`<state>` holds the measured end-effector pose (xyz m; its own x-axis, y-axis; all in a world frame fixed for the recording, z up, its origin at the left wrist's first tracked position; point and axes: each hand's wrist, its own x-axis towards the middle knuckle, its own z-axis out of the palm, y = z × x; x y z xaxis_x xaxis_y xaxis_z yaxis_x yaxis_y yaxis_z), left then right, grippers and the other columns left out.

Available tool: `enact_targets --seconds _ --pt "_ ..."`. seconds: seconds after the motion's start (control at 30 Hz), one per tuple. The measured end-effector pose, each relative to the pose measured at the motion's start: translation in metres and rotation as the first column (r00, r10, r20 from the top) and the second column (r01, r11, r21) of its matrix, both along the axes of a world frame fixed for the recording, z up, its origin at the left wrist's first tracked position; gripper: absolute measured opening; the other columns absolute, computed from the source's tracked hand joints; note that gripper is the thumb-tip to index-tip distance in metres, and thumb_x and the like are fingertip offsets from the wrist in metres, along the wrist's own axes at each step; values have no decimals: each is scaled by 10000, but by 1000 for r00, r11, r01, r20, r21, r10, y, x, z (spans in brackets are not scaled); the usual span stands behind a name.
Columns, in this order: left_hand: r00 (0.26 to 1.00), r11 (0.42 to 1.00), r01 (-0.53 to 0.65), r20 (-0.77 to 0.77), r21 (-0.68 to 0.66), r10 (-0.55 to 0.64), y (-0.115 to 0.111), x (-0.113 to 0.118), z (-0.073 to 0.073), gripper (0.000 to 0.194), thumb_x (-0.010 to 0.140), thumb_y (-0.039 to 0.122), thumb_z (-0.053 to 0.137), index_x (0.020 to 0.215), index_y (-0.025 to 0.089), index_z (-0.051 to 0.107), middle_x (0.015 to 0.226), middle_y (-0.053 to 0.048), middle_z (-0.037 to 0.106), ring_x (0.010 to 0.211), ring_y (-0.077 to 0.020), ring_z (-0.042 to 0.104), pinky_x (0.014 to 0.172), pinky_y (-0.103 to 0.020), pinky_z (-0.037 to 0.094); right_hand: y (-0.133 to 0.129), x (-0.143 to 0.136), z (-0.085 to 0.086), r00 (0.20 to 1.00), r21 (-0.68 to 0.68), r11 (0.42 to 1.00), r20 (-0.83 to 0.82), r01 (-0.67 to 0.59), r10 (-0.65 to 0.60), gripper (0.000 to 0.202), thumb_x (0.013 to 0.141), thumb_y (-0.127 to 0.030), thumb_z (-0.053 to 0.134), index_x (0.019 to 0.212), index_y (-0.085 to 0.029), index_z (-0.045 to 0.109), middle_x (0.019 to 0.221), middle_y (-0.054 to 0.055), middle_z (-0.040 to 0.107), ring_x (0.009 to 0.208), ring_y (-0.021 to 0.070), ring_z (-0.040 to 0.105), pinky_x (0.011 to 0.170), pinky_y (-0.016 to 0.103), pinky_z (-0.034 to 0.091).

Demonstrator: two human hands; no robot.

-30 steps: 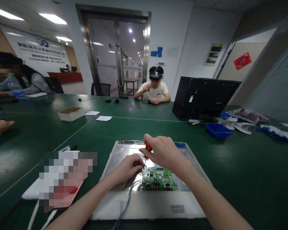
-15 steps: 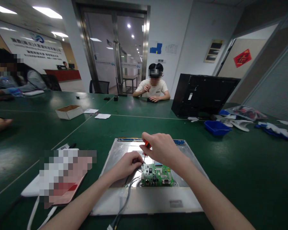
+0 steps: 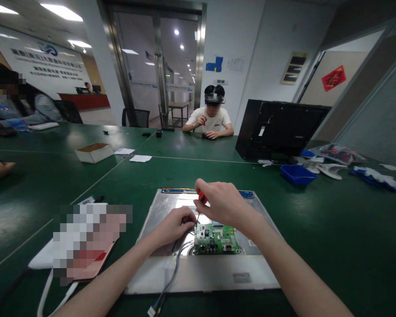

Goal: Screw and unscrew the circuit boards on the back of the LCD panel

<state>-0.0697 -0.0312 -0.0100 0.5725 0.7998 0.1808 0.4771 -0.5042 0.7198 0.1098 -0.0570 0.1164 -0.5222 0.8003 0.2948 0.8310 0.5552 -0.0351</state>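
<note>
A green circuit board lies on the metal back of a display panel on the table in front of me. My right hand is closed round the red and black handle of a screwdriver. Its thin shaft slants down to the board's upper left corner. Beside that tip, my left hand has its fingers pinched together; whatever lies between them is too small to make out. Grey cables run from the board's left side over the panel's near edge to a white plug.
A phone and a white object with cables lie left. Farther off are a white box, a black monitor, a blue tray and gloves. A person sits opposite; another sits left.
The view has shifted very slightly. My right hand has moved a little on the screwdriver handle, while its tip stays at the same board corner. My left hand keeps its place.
</note>
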Motion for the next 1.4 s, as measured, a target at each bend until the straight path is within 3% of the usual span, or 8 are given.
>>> enact_targets --seconds 0.13,0.3,0.53,0.73,0.9,1.0,1.13,1.4 --pt "1000 1000 8 21 1 -8 0 0 -2 96 792 135 556 835 167 636 829 -17 656 779 -170 585 708 -267 437 -4 5 4 995 -48 995 -54 -88 86 210 761 -267 564 946 -208 484 829 4 672 662 135 567 509 261 222" --pt "1000 1000 -2 16 -23 3 -1 0 1 93 782 117 562 805 168 637 822 -12 652 772 -164 584 700 -256 437 0 1 -1 999 17 999 15 34 -35 246 862 -465 486 902 -223 506 746 15 671 639 163 586 511 271 194" --pt "1000 1000 4 26 -4 -4 -1 0 1 94 785 110 563 814 165 634 803 -7 641 757 -157 575 693 -254 429 -3 4 3 998 -29 998 -18 -57 57 208 771 -250 546 964 -206 482 848 9 673 648 123 557 505 268 220" --pt "1000 1000 0 28 -28 0 -1 1 2 99 764 87 563 786 156 631 786 -10 640 747 -156 572 668 -243 421 1 -1 -3 997 53 997 57 54 -57 269 850 -483 504 921 -223 516 735 19 671 617 151 563 510 278 174" --pt "999 999 13 43 -31 -12 -1 0 1 95 781 104 557 813 157 628 793 -11 637 746 -157 573 678 -251 429 -1 2 -1 998 -19 998 -32 -60 59 199 784 -264 541 966 -213 479 817 6 676 640 131 558 507 264 203" --pt "999 999 13 38 -31 -12 -1 0 1 98 788 110 554 821 162 632 809 -10 638 763 -159 576 700 -260 432 -2 4 2 995 -24 996 -36 -89 88 211 779 -321 569 939 -213 484 824 8 674 653 134 560 509 262 204" --pt "1000 999 1 22 -32 0 0 0 1 82 790 119 558 789 163 628 819 -11 638 774 -160 572 703 -260 430 1 1 -1 999 44 998 38 36 -38 239 862 -468 490 893 -232 512 725 6 663 616 144 558 513 270 175" --pt "1000 1000 -4 22 2 4 -1 0 0 107 764 100 563 828 162 622 818 -8 635 764 -161 566 695 -264 426 -3 2 2 996 -11 997 -30 -80 79 226 774 -290 571 968 -215 481 843 7 669 664 134 569 506 258 203"
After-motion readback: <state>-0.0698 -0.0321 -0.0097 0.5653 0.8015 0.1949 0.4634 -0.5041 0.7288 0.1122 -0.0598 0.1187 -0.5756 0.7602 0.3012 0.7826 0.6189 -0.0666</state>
